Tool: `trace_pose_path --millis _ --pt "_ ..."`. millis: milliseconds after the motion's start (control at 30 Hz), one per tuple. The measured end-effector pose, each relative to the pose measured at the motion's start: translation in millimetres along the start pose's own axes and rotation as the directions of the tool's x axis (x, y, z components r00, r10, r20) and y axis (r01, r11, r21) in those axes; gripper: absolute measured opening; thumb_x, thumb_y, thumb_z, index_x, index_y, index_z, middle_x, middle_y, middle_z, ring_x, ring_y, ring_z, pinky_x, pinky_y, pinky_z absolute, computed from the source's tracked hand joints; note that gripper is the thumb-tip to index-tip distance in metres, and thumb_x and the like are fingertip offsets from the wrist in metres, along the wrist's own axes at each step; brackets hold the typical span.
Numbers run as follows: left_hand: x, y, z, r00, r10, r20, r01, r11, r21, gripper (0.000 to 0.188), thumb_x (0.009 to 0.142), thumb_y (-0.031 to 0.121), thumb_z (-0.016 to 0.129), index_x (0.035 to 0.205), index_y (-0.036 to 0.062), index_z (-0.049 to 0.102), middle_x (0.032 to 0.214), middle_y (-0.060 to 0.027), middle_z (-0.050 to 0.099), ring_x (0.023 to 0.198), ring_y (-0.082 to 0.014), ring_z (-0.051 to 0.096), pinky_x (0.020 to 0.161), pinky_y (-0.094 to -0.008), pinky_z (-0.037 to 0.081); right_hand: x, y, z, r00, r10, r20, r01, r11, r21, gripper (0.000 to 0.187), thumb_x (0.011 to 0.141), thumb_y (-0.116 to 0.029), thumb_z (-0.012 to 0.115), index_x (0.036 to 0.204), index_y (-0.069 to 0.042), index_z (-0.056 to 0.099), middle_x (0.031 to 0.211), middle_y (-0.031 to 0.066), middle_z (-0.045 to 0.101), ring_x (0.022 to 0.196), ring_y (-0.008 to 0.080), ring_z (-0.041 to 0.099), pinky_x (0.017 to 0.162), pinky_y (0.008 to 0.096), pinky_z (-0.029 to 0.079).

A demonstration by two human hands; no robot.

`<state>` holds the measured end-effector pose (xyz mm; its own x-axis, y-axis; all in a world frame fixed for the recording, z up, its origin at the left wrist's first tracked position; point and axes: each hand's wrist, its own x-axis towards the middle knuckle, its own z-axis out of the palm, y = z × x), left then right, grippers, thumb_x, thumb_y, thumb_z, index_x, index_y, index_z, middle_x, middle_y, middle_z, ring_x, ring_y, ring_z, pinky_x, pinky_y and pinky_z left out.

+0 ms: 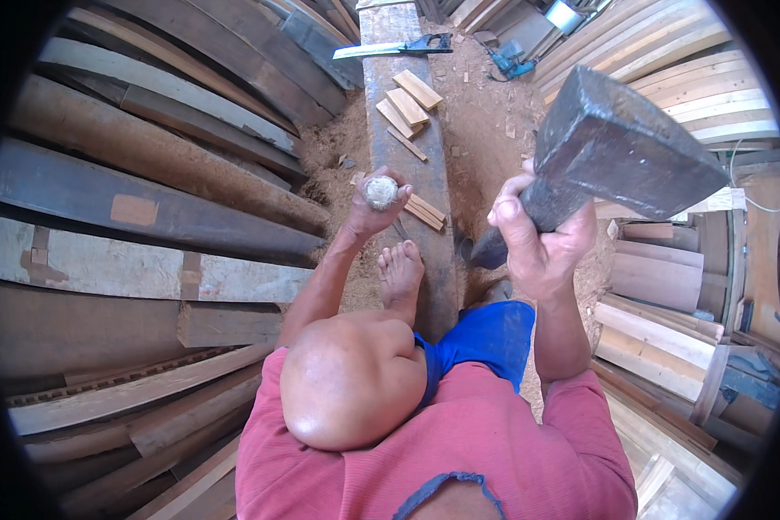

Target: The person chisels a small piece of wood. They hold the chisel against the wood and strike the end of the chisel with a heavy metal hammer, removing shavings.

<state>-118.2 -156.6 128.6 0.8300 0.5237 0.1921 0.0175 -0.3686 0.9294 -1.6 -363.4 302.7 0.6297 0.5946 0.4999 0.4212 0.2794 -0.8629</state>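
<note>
My left hand (366, 215) is closed round a chisel (380, 192) held upright. I see its pale, round handle end from above, and a bit of thin dark blade shows below the hand. Close to the blade, a small strip of light wood (426, 211) lies on a long, worn beam (448, 269). My bare foot (399, 276) rests beside it. On the right, my right hand (542, 247) grips the dark handle of a heavy, block-headed mallet (620, 143), raised well above the beam. The mallet and chisel are apart.
Several small light wood pieces (409, 106) lie farther along the beam, with a handsaw (394, 49) across it beyond them. Long boards (139, 204) are stacked on the left, more planks (702, 74) on the right. Shavings cover the floor (485, 143). A blue power tool (511, 62) lies at the back right.
</note>
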Motion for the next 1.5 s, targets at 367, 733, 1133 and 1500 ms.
trace_pose_path --millis 367,733,1133,1500 --pt "-12.5 -23.4 5.0 0.973 0.231 0.011 -0.229 0.956 0.184 0.015 0.081 0.013 0.075 0.087 0.0054 0.063 0.079 -0.0064 0.068 0.067 -0.0124 0.062 0.062 -0.0309 0.05 -2.5 44.9 15.4 0.907 -0.052 0.417 0.269 0.834 -0.482 0.024 0.078 -0.012 0.072 0.097 -0.002 0.061 0.076 0.0177 0.065 0.072 0.0391 0.066 0.066 0.0457 0.052" --pt "0.0 7.8 9.9 0.962 -0.005 0.275 0.011 1.0 -0.021 0.013 0.084 0.014 0.071 0.09 0.0046 0.064 0.078 -0.003 0.063 0.072 -0.0108 0.059 0.065 -0.028 0.049 -10.0 65.8 5.7 0.804 0.53 0.269 -0.349 0.788 -0.508 0.04 0.08 -0.017 0.069 0.111 0.005 0.056 0.08 0.0197 0.067 0.07 0.0273 0.067 0.068 0.0379 0.052" --pt "39.3 -40.9 9.7 0.878 -0.305 -0.368 0.193 0.931 -0.31 0.006 0.089 0.007 0.065 0.093 0.0054 0.062 0.068 0.0012 0.06 0.054 -0.0069 0.057 0.049 -0.0235 0.046 -27.0 37.3 8.1 0.871 0.454 0.187 -0.424 0.888 -0.181 0.037 0.081 -0.017 0.07 0.107 0.006 0.059 0.08 0.0177 0.066 0.069 0.0217 0.065 0.067 0.0353 0.051" --pt "8.5 -10.6 18.7 0.994 0.083 -0.078 -0.083 0.997 -0.005 0.009 0.087 0.011 0.067 0.091 0.0041 0.062 0.066 0.0002 0.06 0.058 -0.0071 0.057 0.052 -0.0248 0.046 -24.7 -19.7 -9.4 0.906 0.408 0.11 -0.392 0.909 -0.144 0.023 0.083 -0.006 0.069 0.103 0.001 0.059 0.076 0.0047 0.062 0.066 0.009 0.055 0.061 0.028 0.047"
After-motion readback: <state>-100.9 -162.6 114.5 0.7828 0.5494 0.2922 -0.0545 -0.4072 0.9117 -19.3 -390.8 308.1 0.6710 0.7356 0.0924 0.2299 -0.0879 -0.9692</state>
